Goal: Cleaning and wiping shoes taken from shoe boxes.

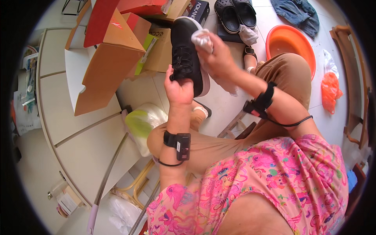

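Observation:
A black lace-up shoe (183,39) with a white sole is held up before me, its toe pointing away. My left hand (180,86) grips it at the heel end, the fingers inside the opening and the thumb by the laces. In my right hand (216,55) is a bunched pale cloth (202,40), close to the sole's right edge near the toe; whether it touches the sole I cannot tell. Part of a pale cloth hangs below that hand, blurred.
Open cardboard boxes (110,67) stand at the left beside a cabinet (79,100). Black clogs (236,14) rest on a dark box at the top. An orange basin (312,53), a red plastic bag (330,91) and jeans (299,14) lie on the floor at the right.

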Tool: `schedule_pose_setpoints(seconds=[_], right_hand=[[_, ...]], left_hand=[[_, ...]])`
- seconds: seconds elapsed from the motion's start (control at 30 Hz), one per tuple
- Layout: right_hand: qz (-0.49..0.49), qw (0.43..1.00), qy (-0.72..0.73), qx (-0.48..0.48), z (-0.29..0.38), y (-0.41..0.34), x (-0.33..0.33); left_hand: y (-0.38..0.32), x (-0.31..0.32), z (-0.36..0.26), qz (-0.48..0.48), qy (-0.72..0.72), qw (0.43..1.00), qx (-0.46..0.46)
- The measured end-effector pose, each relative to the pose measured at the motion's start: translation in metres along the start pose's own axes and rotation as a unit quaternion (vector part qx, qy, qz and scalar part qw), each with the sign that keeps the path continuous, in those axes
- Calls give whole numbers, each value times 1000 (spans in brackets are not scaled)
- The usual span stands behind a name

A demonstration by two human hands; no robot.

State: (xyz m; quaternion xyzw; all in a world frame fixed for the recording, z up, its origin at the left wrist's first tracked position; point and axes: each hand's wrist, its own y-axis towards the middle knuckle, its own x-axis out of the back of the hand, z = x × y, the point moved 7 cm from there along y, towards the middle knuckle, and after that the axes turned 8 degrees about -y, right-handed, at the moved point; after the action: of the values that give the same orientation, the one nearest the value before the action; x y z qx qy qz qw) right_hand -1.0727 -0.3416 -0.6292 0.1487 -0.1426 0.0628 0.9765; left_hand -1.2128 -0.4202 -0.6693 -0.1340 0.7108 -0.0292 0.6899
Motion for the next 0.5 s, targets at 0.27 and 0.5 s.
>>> schedule_pose_setpoints(seconds=[0.27, 0.5], right_hand=[[385, 915, -105, 56, 22, -92, -28], [102, 992, 45, -54, 38, 7, 26]], left_hand=[[13, 24, -28, -46, 37, 996, -63], [13, 11, -19, -72, 38, 995, -58]])
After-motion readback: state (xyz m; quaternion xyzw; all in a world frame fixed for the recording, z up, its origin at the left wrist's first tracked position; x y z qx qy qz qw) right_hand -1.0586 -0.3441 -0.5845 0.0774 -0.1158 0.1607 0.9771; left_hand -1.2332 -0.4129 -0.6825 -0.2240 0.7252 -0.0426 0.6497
